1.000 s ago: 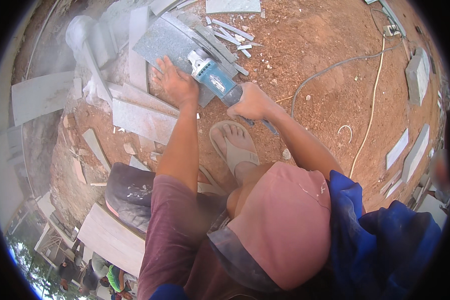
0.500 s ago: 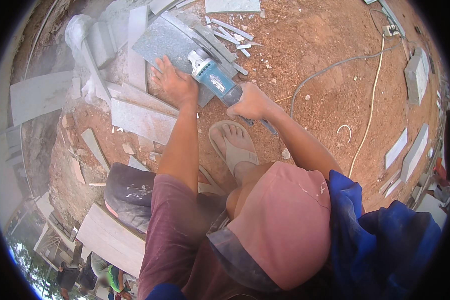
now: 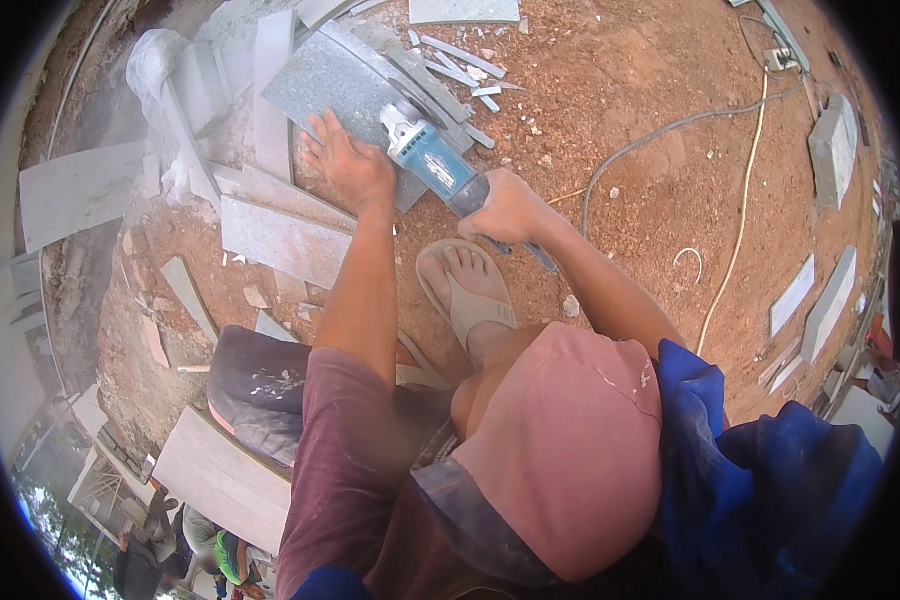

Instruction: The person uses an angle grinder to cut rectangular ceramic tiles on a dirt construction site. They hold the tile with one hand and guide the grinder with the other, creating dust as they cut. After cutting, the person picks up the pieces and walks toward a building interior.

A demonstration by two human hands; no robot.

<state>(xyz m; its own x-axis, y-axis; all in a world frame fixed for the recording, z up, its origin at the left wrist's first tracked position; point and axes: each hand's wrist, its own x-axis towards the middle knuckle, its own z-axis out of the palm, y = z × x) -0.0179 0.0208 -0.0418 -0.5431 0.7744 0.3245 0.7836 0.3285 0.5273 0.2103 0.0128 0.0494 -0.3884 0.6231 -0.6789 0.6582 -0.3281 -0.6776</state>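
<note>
1. My right fingers point(image 3: 483, 224) are clamping around the blue, cylindrical, metal-headed angle grinder point(image 3: 436, 162) over the grey, flat stone slab point(image 3: 325, 85).
2. My left fingers point(image 3: 334, 130) are resting apart on the slab's near edge.

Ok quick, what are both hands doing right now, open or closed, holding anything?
Left hand: open, fingers spread, at the edge of the grey slab.
Right hand: closed around the rear of the blue angle grinder.
</note>
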